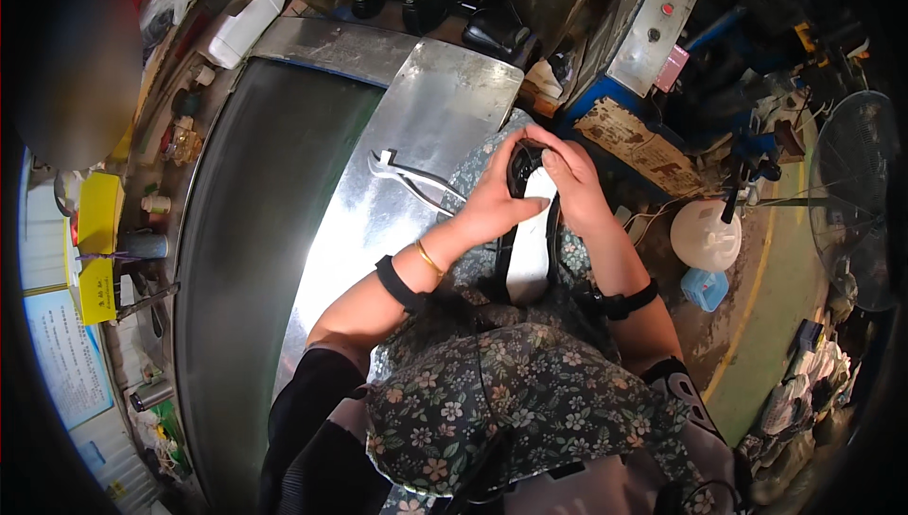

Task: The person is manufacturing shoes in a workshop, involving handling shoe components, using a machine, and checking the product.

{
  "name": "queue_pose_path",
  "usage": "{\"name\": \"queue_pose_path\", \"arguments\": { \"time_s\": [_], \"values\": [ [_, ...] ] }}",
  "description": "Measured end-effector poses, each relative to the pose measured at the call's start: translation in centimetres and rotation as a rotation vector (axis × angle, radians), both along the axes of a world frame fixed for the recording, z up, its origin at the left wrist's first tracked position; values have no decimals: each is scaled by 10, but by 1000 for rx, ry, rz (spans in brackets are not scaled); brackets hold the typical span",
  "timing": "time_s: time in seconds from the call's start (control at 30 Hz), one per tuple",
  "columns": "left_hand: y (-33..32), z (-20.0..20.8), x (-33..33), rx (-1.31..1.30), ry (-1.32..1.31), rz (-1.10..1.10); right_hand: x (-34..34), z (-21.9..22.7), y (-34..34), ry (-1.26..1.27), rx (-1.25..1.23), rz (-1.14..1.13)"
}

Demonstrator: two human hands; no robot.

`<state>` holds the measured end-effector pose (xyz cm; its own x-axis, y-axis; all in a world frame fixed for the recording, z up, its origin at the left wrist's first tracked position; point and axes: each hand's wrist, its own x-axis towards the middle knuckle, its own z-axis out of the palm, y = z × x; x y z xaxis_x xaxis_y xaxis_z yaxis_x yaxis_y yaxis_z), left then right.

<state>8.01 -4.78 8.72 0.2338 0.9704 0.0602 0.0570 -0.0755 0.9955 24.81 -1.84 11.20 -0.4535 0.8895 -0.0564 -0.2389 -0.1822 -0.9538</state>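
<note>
A black shoe with a white sole [530, 245] stands on my lap, toe end pointing away from me. My left hand [494, 195] grips its far end from the left, and metal pincers [409, 176] stick out to the left from under that hand. My right hand [570, 177] is closed over the same end from the right, fingers curled onto the black upper. I cannot tell which fingers hold the pincers. A flowered apron [492, 392] covers my lap under the shoe.
A shiny metal plate [416, 118] and a dark conveyor belt [255, 222] lie to my left. A blue machine with a grey control panel [653, 23] stands ahead. A white jug [705, 231], a floor fan [856, 193] and a pile of shoes [804, 392] are on my right.
</note>
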Motion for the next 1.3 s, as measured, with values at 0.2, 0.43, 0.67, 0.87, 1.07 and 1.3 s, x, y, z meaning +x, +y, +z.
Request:
{"name": "queue_pose_path", "arguments": {
  "time_s": [0.2, 0.43, 0.67, 0.87, 1.07, 1.3],
  "values": [
    [-41, 57, 5, 242, 403, 82, 2, 26, -18, 100, -9, -16],
    [-48, 77, 9, 42, -53, -433, 67, 107, -84, -404, 180, 158],
    [-78, 74, 68, 399, 362, -288, 94, 154, -116, -935, 155, 196],
    [-74, 61, 70, 551, 381, -290, 101, 128, -134, -1022, 174, -39],
    [-63, 34, 59, 648, 226, -207, 87, 114, -123, -975, 407, -41],
    [-58, 18, 51, 548, 206, -42, 84, 77, -87, -727, 710, -113]
  ]
}}
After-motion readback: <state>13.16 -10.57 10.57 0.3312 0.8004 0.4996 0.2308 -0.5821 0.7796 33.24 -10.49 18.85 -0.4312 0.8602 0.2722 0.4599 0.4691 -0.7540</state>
